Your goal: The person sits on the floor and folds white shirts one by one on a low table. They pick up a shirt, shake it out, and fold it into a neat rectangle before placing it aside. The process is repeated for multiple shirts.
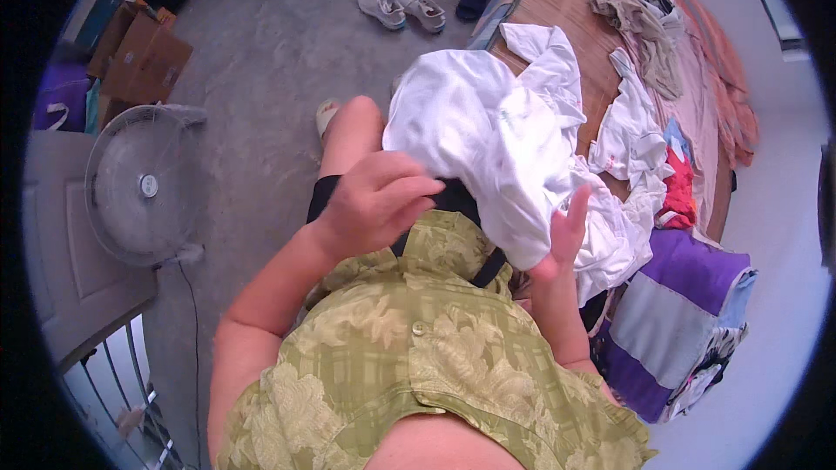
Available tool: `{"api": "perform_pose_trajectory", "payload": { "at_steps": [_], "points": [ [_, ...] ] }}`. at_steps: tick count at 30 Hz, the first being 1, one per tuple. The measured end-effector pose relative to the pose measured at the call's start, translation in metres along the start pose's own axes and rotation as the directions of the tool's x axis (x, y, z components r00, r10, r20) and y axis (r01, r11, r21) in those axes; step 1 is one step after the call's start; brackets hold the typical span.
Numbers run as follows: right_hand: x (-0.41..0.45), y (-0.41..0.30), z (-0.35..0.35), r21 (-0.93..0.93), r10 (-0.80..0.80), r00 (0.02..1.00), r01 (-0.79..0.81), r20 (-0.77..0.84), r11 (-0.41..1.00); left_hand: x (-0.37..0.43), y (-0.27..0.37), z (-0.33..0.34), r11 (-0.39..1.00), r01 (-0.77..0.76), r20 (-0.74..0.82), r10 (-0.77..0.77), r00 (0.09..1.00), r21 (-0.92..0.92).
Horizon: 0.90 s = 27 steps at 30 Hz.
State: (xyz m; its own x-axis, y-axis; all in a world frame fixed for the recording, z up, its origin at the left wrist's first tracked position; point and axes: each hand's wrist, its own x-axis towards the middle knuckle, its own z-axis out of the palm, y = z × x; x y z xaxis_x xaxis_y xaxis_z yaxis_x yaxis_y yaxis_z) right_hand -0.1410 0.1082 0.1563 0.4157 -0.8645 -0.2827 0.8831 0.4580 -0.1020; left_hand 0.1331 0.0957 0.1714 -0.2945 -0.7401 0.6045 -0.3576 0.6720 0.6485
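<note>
A crumpled white garment (450,117) spreads over my right thigh and across the edge of the bed. My left hand (372,205) hovers over my lap, just left of the cloth. It looks blurred, with its fingers loosely bent, a gap at the thumb and nothing visible in it. At the garment's near right edge is my right hand (565,238), thumb raised clear of the cloth. White fabric touches this hand and hides most of its fingers, so its grip is unclear.
On the bed (597,114) lie another white garment (627,127), a red garment (679,189) and beige clothing (643,29). A purple and grey fabric bag (679,307) holds clothes at right. A fan (140,186) and cardboard boxes (144,59) stand left; sneakers (401,10) are ahead.
</note>
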Motion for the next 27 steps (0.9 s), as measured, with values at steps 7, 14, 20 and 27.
{"api": "perform_pose_trajectory", "payload": {
  "at_steps": [7, 14, 20, 27],
  "points": [
    [-0.036, 0.008, 0.044, -0.859, -0.071, 0.991, 0.134, 0.113, 0.494, 0.028, 0.016, 0.023, 0.870, 0.025, 0.254, 0.116, 0.960, -0.492],
    [-0.034, 0.012, 0.074, -0.979, 0.253, 0.950, 0.154, 0.184, 0.131, 0.013, 0.016, 0.021, 0.911, -0.020, 0.156, 0.092, 0.983, -0.411],
    [-0.026, 0.018, 0.087, -0.973, 0.362, 0.903, 0.216, 0.232, 0.085, -0.003, 0.009, 0.032, 0.821, 0.134, 0.461, 0.170, 0.871, -0.555],
    [-0.002, 0.044, 0.084, -0.971, 0.562, 0.798, 0.123, 0.219, 0.203, 0.029, 0.019, 0.058, 0.981, 0.080, 0.195, -0.044, 0.980, -0.178]
  ]
}}
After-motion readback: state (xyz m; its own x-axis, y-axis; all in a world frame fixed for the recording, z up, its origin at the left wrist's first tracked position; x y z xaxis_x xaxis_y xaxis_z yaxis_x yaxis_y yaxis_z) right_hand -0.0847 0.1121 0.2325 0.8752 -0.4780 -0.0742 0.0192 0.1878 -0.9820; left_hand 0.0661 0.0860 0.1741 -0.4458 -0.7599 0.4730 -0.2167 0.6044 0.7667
